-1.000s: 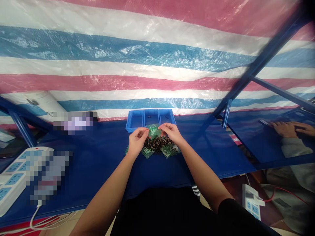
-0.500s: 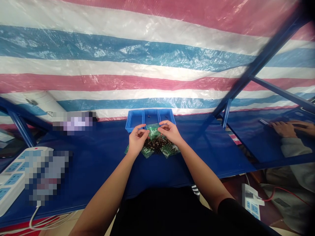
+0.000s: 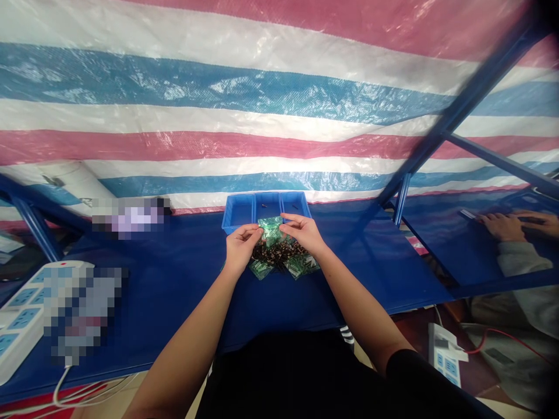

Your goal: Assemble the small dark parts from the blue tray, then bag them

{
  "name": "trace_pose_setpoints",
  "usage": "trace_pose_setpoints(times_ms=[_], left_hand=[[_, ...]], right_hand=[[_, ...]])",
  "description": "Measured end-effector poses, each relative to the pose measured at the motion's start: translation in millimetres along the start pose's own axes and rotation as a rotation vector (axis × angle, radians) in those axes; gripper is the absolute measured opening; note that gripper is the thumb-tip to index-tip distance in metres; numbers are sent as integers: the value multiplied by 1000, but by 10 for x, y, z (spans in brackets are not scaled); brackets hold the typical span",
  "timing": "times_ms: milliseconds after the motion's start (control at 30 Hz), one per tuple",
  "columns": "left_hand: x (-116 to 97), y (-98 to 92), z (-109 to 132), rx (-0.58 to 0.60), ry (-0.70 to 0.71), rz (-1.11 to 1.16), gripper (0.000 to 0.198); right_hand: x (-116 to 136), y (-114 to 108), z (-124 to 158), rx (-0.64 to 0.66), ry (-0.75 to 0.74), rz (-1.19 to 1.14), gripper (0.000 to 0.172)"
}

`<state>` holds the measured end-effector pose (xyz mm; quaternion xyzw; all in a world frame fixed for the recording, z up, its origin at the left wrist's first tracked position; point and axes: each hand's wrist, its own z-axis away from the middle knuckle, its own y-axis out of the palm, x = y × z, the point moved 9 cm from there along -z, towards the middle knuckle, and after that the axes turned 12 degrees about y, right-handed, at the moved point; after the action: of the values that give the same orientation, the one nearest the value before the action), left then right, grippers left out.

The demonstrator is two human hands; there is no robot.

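Note:
Between my two hands is a small clear-green plastic bag [image 3: 271, 229] with small pieces inside. My left hand [image 3: 241, 247] pinches its left edge between thumb and fingers. My right hand [image 3: 304, 233] pinches the right edge. Below the bag lies a pile of small dark and brassy screw-like pieces [image 3: 279, 254]; their exact kind is too small to tell. Two more filled green bags, one on the left [image 3: 261, 268] and one on the right [image 3: 296, 266], lie at the front of the pile. Just behind my hands stand three joined blue bins [image 3: 239, 212], with a small piece in the middle and right ones.
A blue table [image 3: 183, 279] carries everything. At the left are a white power strip [image 3: 48, 291], a blurred-out object and cables. A blue metal frame [image 3: 437, 139] rises at right. Beyond it, another person's hands [image 3: 502, 227] work at a table. Striped sheeting hangs behind.
The held bag has risen slightly and stands more upright. My left hand has shifted a little left; my right hand still pinches the bag.

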<state>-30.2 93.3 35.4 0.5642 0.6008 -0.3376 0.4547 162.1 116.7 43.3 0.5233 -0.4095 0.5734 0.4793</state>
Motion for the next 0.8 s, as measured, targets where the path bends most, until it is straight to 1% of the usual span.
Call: trace_pose_setpoints(times_ms=[133,200,267,367,433,467,567,667,800], left_hand=[[-93,-37,-11,9,128,-113,23],[-148,-42,-7,26,182,-169,22],[-165,-37,0,43,182,-175,23],[-175,-4,12,77,157,-117,26],[-210,5,20,78,185,-118,27],[-225,-1,24,68,205,-138,27],[-240,-19,44,30,255,-226,23],[-218,5,60,37,278,-266,21],[-190,7,60,41,271,-270,21]], right_hand=[[-27,10,-3,0,24,26,36],[6,-12,13,-35,-3,28,34],[31,-18,30,-45,-9,16,34],[26,66,44,56,44,-25,37],[24,109,49,111,69,-61,39],[25,114,48,117,70,-67,38],[37,80,35,66,19,-17,33],[55,54,32,22,-65,17,24],[39,98,32,73,-94,14,19]])
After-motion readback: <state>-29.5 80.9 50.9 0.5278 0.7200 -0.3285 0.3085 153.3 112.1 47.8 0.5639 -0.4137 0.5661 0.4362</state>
